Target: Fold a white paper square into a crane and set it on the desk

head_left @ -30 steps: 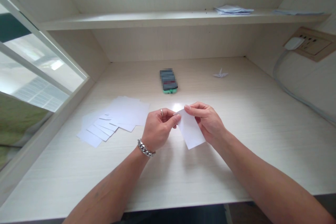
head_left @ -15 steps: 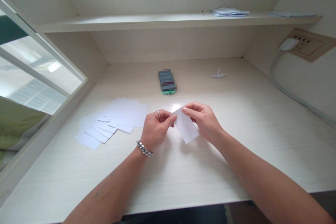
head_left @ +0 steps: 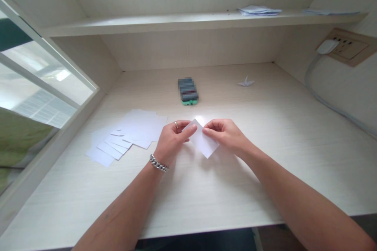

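A small white sheet of paper is held above the desk between my two hands. My left hand pinches its upper left part, with the thumb lying on top; a ring and a chain bracelet are on this hand and wrist. At the paper's right edge, my right hand grips it between thumb and curled fingers. Left of my left hand, several loose white sheets lie spread and overlapping on the desk.
A blurred dark phone-like object with a green end lies behind my hands. Farther right stands a small folded paper figure. Folded papers rest on the shelf. A white plug with a cable sits in the right wall's socket.
My left hand has slid slightly left and its thumb now lies farther over the paper. My right hand has moved down from the paper's top corner to its right edge. The paper has turned a little.
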Action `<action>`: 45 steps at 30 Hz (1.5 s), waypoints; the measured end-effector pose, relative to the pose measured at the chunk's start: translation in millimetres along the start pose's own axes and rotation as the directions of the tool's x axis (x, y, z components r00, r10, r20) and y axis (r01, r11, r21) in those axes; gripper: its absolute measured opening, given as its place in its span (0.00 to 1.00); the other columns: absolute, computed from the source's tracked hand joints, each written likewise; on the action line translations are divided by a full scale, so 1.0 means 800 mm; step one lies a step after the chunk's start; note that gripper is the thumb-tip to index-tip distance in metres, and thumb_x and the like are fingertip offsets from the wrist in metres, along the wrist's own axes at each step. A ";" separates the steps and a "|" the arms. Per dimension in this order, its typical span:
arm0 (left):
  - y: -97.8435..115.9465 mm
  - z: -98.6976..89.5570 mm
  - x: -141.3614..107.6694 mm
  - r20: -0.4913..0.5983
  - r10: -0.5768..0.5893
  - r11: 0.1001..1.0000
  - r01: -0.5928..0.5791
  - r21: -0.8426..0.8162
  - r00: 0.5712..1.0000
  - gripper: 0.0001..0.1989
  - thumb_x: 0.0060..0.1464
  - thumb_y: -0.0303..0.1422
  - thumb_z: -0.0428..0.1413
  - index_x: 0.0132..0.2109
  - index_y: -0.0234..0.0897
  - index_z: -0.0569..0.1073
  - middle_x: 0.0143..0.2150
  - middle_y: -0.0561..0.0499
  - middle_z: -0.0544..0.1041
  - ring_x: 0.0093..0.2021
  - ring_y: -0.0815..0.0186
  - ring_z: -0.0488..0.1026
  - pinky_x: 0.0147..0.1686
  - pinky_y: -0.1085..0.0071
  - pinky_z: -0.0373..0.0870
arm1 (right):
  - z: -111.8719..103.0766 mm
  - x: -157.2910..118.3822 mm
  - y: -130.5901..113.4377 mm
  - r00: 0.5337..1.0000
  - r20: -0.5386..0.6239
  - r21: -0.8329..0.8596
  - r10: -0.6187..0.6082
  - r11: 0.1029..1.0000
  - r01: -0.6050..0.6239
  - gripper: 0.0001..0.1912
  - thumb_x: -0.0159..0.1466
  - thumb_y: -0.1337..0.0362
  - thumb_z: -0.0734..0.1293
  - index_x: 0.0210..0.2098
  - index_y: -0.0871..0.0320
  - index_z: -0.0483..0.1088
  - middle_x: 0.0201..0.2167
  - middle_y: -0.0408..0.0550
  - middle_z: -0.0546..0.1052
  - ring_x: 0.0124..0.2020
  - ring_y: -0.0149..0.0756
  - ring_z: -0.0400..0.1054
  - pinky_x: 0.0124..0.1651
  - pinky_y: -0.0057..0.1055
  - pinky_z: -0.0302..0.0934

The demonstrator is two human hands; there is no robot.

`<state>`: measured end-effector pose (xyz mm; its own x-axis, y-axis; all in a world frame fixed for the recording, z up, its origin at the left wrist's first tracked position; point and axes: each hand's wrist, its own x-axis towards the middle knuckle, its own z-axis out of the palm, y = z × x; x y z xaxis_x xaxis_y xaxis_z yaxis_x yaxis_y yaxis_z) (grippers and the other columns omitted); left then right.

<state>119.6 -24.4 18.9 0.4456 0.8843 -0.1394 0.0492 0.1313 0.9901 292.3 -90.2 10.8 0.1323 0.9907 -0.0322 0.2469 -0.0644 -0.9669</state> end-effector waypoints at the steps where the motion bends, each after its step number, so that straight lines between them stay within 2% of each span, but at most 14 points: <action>1: -0.001 0.000 0.000 0.012 0.007 0.999 -0.008 0.037 1.000 0.14 0.43 0.39 0.66 0.36 0.34 0.80 0.32 0.47 0.80 0.30 0.67 0.74 0.28 0.74 0.68 | 0.001 -0.001 -0.001 1.000 0.030 -0.032 -0.003 0.999 0.004 0.09 0.58 0.59 0.67 0.28 0.58 0.75 0.24 0.44 0.75 0.26 0.33 0.65 0.28 0.29 0.55; 5: -0.006 0.000 0.003 -0.036 0.048 0.992 -0.043 0.119 0.998 0.12 0.42 0.39 0.67 0.28 0.33 0.78 0.26 0.49 0.78 0.27 0.68 0.72 0.27 0.73 0.67 | 0.002 -0.001 -0.004 0.996 0.084 -0.065 0.003 0.998 0.002 0.08 0.58 0.60 0.67 0.27 0.58 0.75 0.24 0.44 0.75 0.26 0.33 0.65 0.28 0.29 0.54; 11: -0.007 -0.004 0.009 -0.195 -0.003 0.997 -0.013 -0.082 0.981 0.16 0.39 0.40 0.68 0.30 0.33 0.76 0.26 0.52 0.76 0.26 0.69 0.71 0.26 0.73 0.69 | -0.014 0.005 0.004 0.997 0.075 -0.045 0.005 0.999 -0.001 0.08 0.58 0.62 0.66 0.28 0.58 0.75 0.24 0.43 0.74 0.26 0.33 0.65 0.30 0.29 0.55; 16: -0.007 0.000 0.007 -0.145 -0.002 0.999 -0.003 -0.033 0.989 0.15 0.39 0.39 0.68 0.30 0.33 0.77 0.27 0.50 0.77 0.27 0.68 0.72 0.26 0.73 0.68 | -0.018 0.006 0.003 1.000 0.022 -0.079 0.004 0.997 -0.002 0.08 0.58 0.62 0.65 0.27 0.58 0.74 0.24 0.44 0.74 0.27 0.34 0.65 0.30 0.30 0.55; 22: -0.008 0.011 0.001 -0.040 0.034 0.998 -0.032 0.060 0.999 0.11 0.42 0.37 0.66 0.29 0.33 0.77 0.26 0.50 0.77 0.27 0.68 0.72 0.27 0.74 0.67 | -0.005 0.002 -0.005 0.998 0.048 -0.118 -0.033 0.992 0.038 0.07 0.57 0.64 0.65 0.27 0.57 0.75 0.24 0.43 0.75 0.26 0.33 0.65 0.29 0.29 0.55; 24: -0.008 0.010 0.002 -0.052 0.037 0.998 -0.034 0.052 0.998 0.12 0.42 0.37 0.66 0.29 0.33 0.77 0.26 0.50 0.77 0.27 0.68 0.72 0.27 0.74 0.67 | -0.006 0.004 -0.003 0.999 0.039 -0.094 -0.036 0.995 0.039 0.06 0.56 0.65 0.65 0.26 0.57 0.75 0.24 0.43 0.75 0.27 0.33 0.66 0.30 0.29 0.55; 28: -0.009 0.001 0.007 -0.167 0.036 0.998 -0.045 -0.051 0.985 0.14 0.40 0.38 0.67 0.30 0.33 0.75 0.27 0.51 0.77 0.27 0.69 0.72 0.27 0.73 0.69 | -0.018 0.006 0.002 1.000 0.010 0.025 0.006 1.000 -0.006 0.05 0.54 0.65 0.66 0.26 0.58 0.74 0.23 0.43 0.73 0.27 0.33 0.65 0.31 0.30 0.57; 31: -0.008 -0.004 0.009 -0.177 -0.005 0.995 -0.013 -0.101 0.984 0.14 0.40 0.38 0.67 0.32 0.34 0.75 0.27 0.52 0.76 0.27 0.69 0.72 0.27 0.73 0.69 | -0.029 0.007 0.001 0.999 -0.005 0.120 0.034 0.992 -0.033 0.05 0.54 0.65 0.67 0.26 0.59 0.74 0.22 0.43 0.71 0.26 0.32 0.63 0.32 0.30 0.57; 34: -0.005 -0.006 0.007 -0.131 0.020 1.000 -0.019 0.013 0.991 0.12 0.42 0.37 0.66 0.31 0.34 0.75 0.26 0.53 0.76 0.26 0.70 0.71 0.25 0.75 0.66 | -0.032 0.008 0.000 0.997 -0.063 0.189 0.048 0.981 -0.035 0.05 0.54 0.64 0.67 0.27 0.59 0.73 0.25 0.44 0.72 0.28 0.32 0.64 0.33 0.30 0.58; 37: -0.001 -0.005 0.003 0.043 0.049 0.980 -0.056 0.193 0.998 0.07 0.44 0.35 0.63 0.29 0.35 0.76 0.26 0.51 0.77 0.26 0.68 0.71 0.26 0.74 0.66 | -0.025 0.008 0.001 0.996 -0.086 0.165 0.040 0.986 -0.025 0.06 0.56 0.62 0.67 0.28 0.58 0.73 0.25 0.43 0.72 0.27 0.32 0.64 0.31 0.30 0.57; 39: 0.000 -0.003 0.000 0.153 0.041 0.958 -0.082 0.274 0.987 0.06 0.47 0.34 0.61 0.29 0.35 0.77 0.27 0.50 0.78 0.27 0.68 0.72 0.27 0.73 0.67 | -0.017 0.006 0.002 0.999 -0.047 0.104 0.014 0.995 -0.009 0.06 0.57 0.62 0.67 0.28 0.58 0.73 0.24 0.42 0.72 0.27 0.32 0.64 0.30 0.29 0.56; 42: 0.002 -0.001 -0.002 0.197 0.036 0.943 -0.099 0.319 0.980 0.06 0.48 0.33 0.59 0.29 0.35 0.77 0.27 0.51 0.78 0.26 0.68 0.71 0.27 0.74 0.66 | -0.011 0.006 0.003 0.999 -0.031 0.077 -0.007 0.997 0.010 0.07 0.58 0.61 0.67 0.29 0.58 0.73 0.26 0.43 0.73 0.27 0.31 0.65 0.29 0.28 0.55; 45: 0.004 -0.005 0.000 0.214 0.004 0.943 -0.075 0.324 0.977 0.06 0.48 0.32 0.59 0.28 0.34 0.77 0.25 0.51 0.76 0.25 0.69 0.70 0.27 0.74 0.66 | -0.022 0.009 0.006 0.991 -0.134 0.158 0.001 0.987 0.020 0.10 0.57 0.58 0.68 0.29 0.59 0.72 0.24 0.42 0.72 0.26 0.30 0.63 0.29 0.28 0.55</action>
<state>115.7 -22.3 22.1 0.6271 0.7681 -0.1291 0.3028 -0.0877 0.9490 311.3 -85.1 10.3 0.2596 0.9657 0.0009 0.0946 -0.0245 -0.9952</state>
